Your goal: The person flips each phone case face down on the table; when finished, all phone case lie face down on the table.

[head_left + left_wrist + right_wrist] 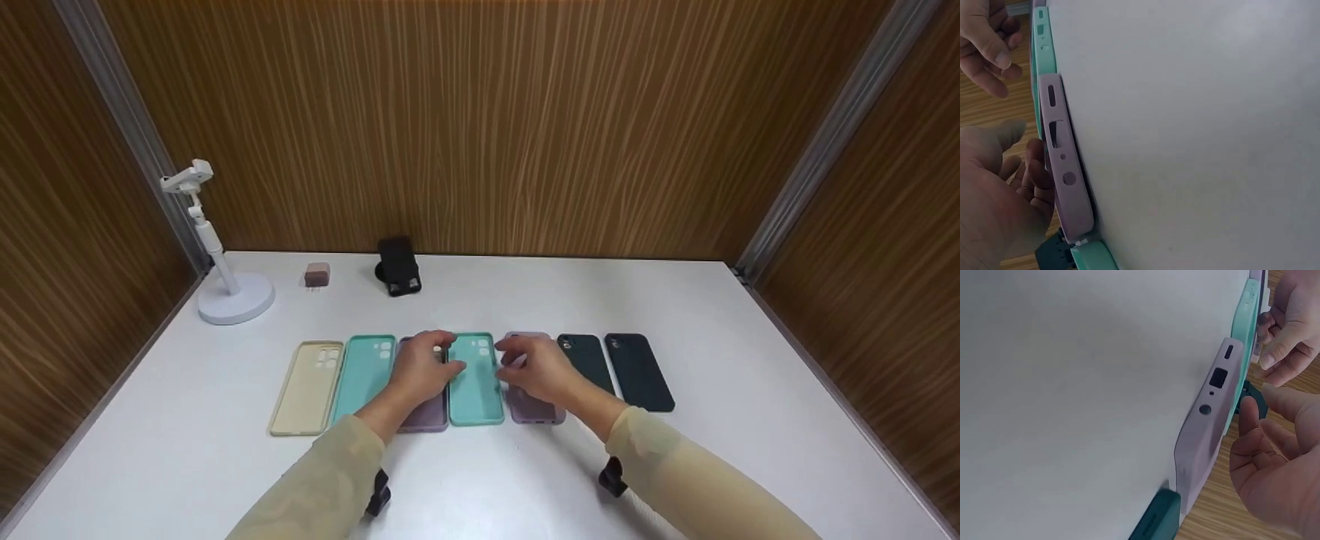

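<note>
Several phone cases lie in a row on the white table (pixel 750 360): beige (pixel 307 386), teal (pixel 364 375), purple (pixel 424 414), teal (pixel 475 382), purple (pixel 534 409), dark green (pixel 589 360) and black (pixel 639 371). My left hand (pixel 424 367) hovers over the left purple case (pixel 1061 163), its loosely curled fingers at the middle teal case's left edge. My right hand (pixel 532 367) hovers over the right purple case (pixel 1207 422), fingers loosely curled beside that teal case (pixel 1244 320). I see nothing held in either hand.
At the back left stands a white phone holder (pixel 225 289). A small brown plug (pixel 317 274) and a black stand (pixel 398 266) sit near the back wall. Wood-panel walls enclose the table on three sides.
</note>
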Available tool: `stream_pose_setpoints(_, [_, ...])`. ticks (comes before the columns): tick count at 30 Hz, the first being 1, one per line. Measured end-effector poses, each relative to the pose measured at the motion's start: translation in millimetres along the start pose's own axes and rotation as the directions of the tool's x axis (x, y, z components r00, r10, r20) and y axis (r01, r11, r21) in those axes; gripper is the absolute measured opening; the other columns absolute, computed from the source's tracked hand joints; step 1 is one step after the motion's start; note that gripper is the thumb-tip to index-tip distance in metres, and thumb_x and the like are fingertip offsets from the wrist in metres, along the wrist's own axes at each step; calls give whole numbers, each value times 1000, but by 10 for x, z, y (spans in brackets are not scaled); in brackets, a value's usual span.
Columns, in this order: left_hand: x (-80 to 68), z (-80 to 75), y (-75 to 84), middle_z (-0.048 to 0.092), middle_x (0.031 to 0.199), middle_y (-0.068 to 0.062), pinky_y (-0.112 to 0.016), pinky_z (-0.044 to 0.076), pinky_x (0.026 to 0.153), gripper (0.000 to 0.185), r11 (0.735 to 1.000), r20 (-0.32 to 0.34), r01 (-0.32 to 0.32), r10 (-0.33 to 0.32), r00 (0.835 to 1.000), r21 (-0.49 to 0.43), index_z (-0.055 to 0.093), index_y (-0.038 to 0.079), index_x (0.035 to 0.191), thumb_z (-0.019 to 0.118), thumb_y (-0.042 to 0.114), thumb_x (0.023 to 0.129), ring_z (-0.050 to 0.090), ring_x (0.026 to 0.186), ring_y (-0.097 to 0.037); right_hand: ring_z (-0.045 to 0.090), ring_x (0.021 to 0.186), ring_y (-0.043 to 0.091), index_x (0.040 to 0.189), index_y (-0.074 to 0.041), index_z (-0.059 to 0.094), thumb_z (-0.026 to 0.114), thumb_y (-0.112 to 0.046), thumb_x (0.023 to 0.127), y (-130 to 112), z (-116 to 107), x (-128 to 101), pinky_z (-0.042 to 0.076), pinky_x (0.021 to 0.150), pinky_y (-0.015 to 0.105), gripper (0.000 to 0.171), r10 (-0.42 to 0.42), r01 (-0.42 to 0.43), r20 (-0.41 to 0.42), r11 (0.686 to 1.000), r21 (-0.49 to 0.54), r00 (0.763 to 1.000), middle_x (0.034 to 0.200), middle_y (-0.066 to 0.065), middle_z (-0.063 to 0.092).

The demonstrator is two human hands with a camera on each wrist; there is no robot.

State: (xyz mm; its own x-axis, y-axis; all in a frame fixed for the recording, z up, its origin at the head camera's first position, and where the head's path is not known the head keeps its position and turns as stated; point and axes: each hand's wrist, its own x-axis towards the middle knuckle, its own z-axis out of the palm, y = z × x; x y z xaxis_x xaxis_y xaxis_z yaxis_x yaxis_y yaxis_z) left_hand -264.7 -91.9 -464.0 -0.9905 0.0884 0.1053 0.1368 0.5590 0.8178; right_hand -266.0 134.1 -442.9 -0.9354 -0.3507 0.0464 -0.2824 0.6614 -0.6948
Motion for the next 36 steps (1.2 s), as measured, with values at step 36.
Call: stream_pose_setpoints(36, [54, -21, -86, 63, 140, -13, -44, 43, 117, 54, 993, 79, -48, 39, 996, 110, 67, 5, 139, 86, 15, 90, 57, 135, -30, 61, 84, 16, 128, 0, 75, 74, 0, 91, 11, 144, 56, 57, 75, 33, 36, -13, 11, -14, 994, -111, 1000, 96, 3, 73])
